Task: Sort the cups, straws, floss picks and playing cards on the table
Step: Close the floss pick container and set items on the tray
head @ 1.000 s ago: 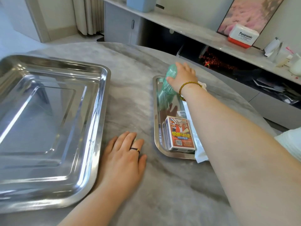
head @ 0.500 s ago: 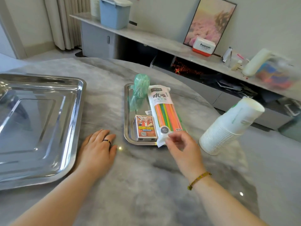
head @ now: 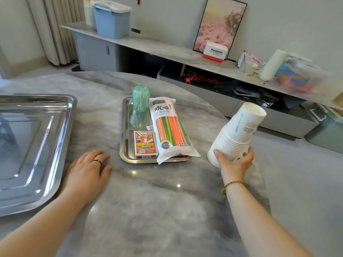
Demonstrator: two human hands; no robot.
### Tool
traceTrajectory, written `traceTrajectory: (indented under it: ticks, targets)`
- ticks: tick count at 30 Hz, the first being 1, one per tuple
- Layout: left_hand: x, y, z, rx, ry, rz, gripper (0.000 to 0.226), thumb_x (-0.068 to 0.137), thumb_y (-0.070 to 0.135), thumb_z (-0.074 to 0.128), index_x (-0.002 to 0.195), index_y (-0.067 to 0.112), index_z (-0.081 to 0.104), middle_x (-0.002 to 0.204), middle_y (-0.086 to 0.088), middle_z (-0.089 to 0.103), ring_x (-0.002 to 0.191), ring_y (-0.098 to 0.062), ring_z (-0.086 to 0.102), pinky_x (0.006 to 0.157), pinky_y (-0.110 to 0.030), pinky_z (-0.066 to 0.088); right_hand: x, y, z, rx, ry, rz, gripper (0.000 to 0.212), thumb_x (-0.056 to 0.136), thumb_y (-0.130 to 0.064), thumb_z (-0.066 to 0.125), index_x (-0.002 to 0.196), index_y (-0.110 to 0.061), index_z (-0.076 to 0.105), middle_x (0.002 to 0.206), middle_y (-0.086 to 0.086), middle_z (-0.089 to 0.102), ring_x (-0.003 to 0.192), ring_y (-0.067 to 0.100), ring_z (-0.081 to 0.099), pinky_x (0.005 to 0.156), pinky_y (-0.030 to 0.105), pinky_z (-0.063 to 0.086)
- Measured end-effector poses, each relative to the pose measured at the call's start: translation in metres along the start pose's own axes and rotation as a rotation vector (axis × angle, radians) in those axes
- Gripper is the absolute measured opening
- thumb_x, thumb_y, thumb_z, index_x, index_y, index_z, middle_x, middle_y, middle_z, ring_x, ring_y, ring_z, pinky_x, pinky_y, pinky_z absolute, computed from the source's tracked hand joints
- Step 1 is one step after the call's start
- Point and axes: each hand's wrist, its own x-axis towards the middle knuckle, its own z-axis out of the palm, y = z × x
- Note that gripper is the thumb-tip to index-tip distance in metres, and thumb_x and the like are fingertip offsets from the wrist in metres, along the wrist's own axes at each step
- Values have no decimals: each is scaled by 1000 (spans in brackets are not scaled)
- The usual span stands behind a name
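Fingers [head: 249, 154] spread wide, right hand [head: 234, 166] clasping cup stack [head: 239, 130].

Bright, soft daylight fills the room and the shadows are faint. The grey marble round table [head: 167, 210] shows small white glare spots near its middle. The large steel tray [head: 46, 164] on the left carries pale streaks. The clear box with blue and red contents [head: 297, 78] at far right is blurred. Wide-angle distortion bends the long pale wall shelf [head: 167, 51]. The right hand [head: 234, 164] has slightly smeared fingertips [head: 249, 153] against the stack of white paper cups [head: 239, 130].
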Motion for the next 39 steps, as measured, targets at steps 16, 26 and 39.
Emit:
traceTrajectory:
  ticks: [16, 26, 39]
  targets:
    - [-1, 2, -2, 4, -1, -9, 36, 87, 20, 55, 121, 8, 57, 134, -9, 49, 129, -29, 38, 104, -38, 25, 12, 1, 11, -4, -78, -124, 84, 71, -7, 75, 136, -9, 22, 124, 4, 47, 108, 18, 48, 85, 23, 35]
    - [0, -3, 0, -17, 18, 9, 32, 85, 17, 59, 114, 5, 62, 128, -12, 55, 123, -33, 45, 100, -43, 32, -5, -54, 22, 116, -191, -249, 77, 71, 1, 73, 131, -2, 24, 115, -2, 39, 102, 11, 42, 75, 9, 32]
    - [6, -14, 8, 52, 104, 182, 42, 69, 34, 36, 74, 11, 71, 83, -7, 71, 77, -26, 69, 69, -30, 51, -37, -89, 171, 192, -441, -222, 83, 70, -3, 74, 134, -9, 21, 110, -4, 42, 100, 13, 44, 81, 19, 38]
